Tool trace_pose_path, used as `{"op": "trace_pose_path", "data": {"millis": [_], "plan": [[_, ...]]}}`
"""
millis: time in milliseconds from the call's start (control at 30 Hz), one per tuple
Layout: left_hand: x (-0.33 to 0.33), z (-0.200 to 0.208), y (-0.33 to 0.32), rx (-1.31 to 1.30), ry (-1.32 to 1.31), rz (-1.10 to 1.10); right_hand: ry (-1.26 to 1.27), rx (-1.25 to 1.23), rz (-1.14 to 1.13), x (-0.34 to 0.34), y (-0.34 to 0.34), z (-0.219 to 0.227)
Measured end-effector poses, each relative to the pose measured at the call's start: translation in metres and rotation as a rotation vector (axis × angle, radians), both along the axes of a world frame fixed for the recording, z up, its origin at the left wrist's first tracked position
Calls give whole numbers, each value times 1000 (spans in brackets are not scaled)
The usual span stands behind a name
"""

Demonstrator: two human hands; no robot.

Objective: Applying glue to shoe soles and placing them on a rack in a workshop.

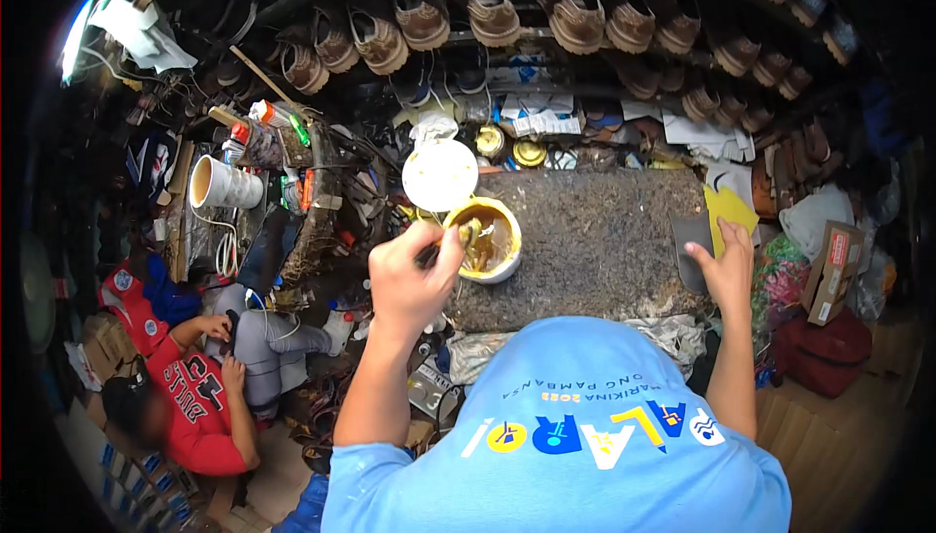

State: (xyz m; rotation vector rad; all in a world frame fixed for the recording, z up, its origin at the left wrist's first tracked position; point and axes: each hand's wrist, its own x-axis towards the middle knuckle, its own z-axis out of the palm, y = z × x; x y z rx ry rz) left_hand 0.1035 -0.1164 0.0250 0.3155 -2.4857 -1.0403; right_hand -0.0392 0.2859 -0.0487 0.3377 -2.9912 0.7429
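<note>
My left hand (414, 275) is closed around a small brush, its glue-coated end (472, 234) dipped inside a round tub. The tub (515, 240) has a yellowish rim and amber glue inside. It stands at the left end of a dark, worn work slab (595, 240). My right hand (729, 265) is at the slab's right edge, thumb spread from the fingers. Its thumb touches a dark grey flat piece (690, 240), while its fingertips rest on a yellow sheet (729, 209). A white round lid (441, 174) lies just behind the tub.
Rows of brown shoes (575, 11) line shelves at the back. A white bucket (226, 184) lies on its side among cluttered tools at left. Another person in a red shirt (200, 401) sits at the lower left. On the right are a cardboard box (832, 275) and a dark red bag (822, 353).
</note>
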Motion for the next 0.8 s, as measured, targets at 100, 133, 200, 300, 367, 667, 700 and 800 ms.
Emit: {"op": "trace_pose_path", "data": {"millis": [100,133,200,300,367,667,700,800], "plan": [[-13,-29,7,-90,-56,43,-55,41,-182,23,27,-35],[-15,-34,9,-33,-40,52,-68,32,-195,26,26,-32],[-7,-56,-11,430,-147,147,-244,-42,-286,26,18,-23],[2,-44,-37,1115,-265,303,-125,-164,-275,27,28,-33],[7,-39,-54,1314,-207,404,-70,-231,-264,25,27,-32],[2,-34,1,145,-163,98,-100,-757,-283,31,35,-39],[3,-45,1,366,-177,202,-158,-820,-270,31,25,-31],[-5,-39,-10,963,-194,345,-337,-966,-186,31,-10,-27]]}}
